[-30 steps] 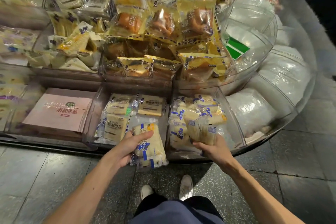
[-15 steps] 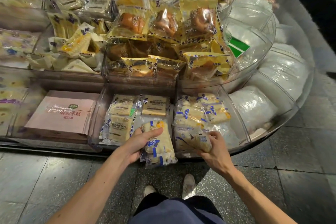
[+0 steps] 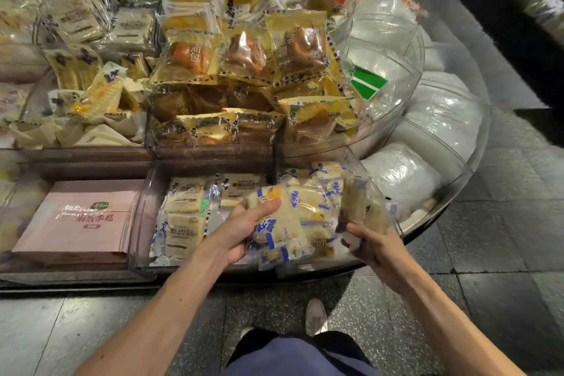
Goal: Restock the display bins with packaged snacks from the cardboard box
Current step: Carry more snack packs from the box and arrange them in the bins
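**Feeding blue-and-white packets into the lower bin, right of centre**

Both hands work at the front lip of one clear bin, just below the middle of the frame. The left hand grips a blue-and-white packet, thumb laid across its upper face and fingers underneath. The packet lies flat and tilted toward the bin, overhanging the front edge. That hold probably lets it slide in label-up onto the pile already there.

The right hand, at the bin's right end, has its fingers curled round the lower ends of some upright packets. They are blurred, so their number is unclear. Standing them on edge looks like a way to open a gap in the bin, or to pack more in.

The bin is already well filled, so this compartment seems nearly done. The cardboard box is not in view, so the remaining stock cannot be judged.

Left of this bin, flat bread packets lie in their own compartment, and a pink box fills the one at lower left. Golden packets are heaped on the tier above, upper centre. White bags fill the curved bins along the right — each kind is kept apart by clear dividers.
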Demonstrator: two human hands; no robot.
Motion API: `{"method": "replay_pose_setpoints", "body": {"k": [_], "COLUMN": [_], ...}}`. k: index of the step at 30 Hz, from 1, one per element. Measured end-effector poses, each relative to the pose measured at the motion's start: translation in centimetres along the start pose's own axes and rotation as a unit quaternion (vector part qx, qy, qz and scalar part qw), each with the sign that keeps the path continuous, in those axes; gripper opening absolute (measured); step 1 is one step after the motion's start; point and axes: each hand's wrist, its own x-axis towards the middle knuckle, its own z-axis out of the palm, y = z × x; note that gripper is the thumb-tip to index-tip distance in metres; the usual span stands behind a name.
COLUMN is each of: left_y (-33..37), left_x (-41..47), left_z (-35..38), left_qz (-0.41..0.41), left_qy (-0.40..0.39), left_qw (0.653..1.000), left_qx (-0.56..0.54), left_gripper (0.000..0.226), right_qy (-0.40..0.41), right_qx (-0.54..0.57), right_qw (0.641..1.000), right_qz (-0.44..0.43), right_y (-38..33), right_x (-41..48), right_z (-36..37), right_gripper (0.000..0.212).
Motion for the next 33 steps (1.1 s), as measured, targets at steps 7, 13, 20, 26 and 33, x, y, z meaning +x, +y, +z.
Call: {"method": "replay_pose_setpoints", "body": {"k": [7, 13, 20, 26, 33], "left_y": [1.0, 0.9, 0.7, -0.5, 1.3], "left_x": [0.9, 2.1, 3.6, 4.5, 5.3], "left_z": [6.2, 10.0, 11.7, 13.3, 14.0], "left_qz": [0.056, 0.122, 0.106, 0.142, 0.143], "left_qy": [-0.064, 0.000, 0.002, 0.057, 0.046], "left_qw": [0.996, 0.990, 0.990, 0.973, 0.984], "left_qx": [0.020, 0.077, 0.089, 0.172, 0.098], "left_gripper": [0.109, 0.102, 0.126, 0.071, 0.089], "right_qy": [-0.179, -0.201, -0.202, -0.244, -0.216], "right_qx": [0.158, 0.249, 0.221, 0.125, 0.030], "right_qw": [0.968, 0.941, 0.951, 0.959, 0.974], "right_qz": [0.080, 0.108, 0.079, 0.072, 0.068], "right_y": [-4.0, -4.8, -6.4, -7.0, -8.2], "right_x": [-1.1, -0.6, 0.3, 1.3, 3.4], "right_z": [0.7, -0.8, -3.8, -5.3, -8.1], "right_gripper": [0.069, 0.070, 0.072, 0.064, 0.063]}}
